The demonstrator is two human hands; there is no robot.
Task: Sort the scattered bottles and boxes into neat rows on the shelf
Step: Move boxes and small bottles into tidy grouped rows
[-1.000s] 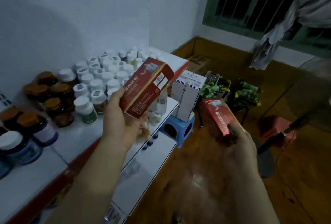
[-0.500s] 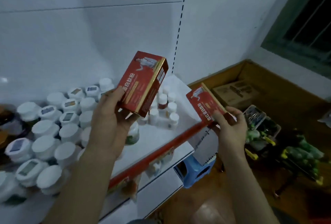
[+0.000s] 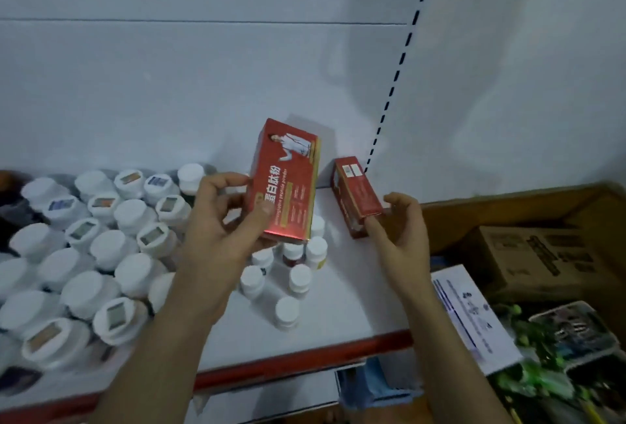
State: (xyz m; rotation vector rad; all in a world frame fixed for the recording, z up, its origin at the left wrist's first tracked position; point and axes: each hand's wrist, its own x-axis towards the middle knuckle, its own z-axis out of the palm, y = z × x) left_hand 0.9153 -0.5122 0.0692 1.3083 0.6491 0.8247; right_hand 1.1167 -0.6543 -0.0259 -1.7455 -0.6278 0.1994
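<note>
My left hand (image 3: 220, 220) grips a tall red box (image 3: 288, 179) upright above the white shelf (image 3: 355, 305), thumb on its front face. A second red box (image 3: 355, 196) lies on its side at the shelf's back right corner. My right hand (image 3: 399, 237) pinches its near end between thumb and fingers. Several white-capped bottles (image 3: 101, 254) crowd the left of the shelf. A few small white-capped bottles (image 3: 291, 278) stand just below the held box.
The shelf has a red front lip (image 3: 305, 362) and a white back wall with a slotted upright (image 3: 396, 71). To the right, lower down, stand a brown carton (image 3: 542, 261), a white box (image 3: 474, 315) and green items (image 3: 542, 373). A lower shelf shows beneath.
Both hands moved forward to the shelf. The right hand brought its red box from the air down onto the shelf's back right corner. The left box now stands more upright.
</note>
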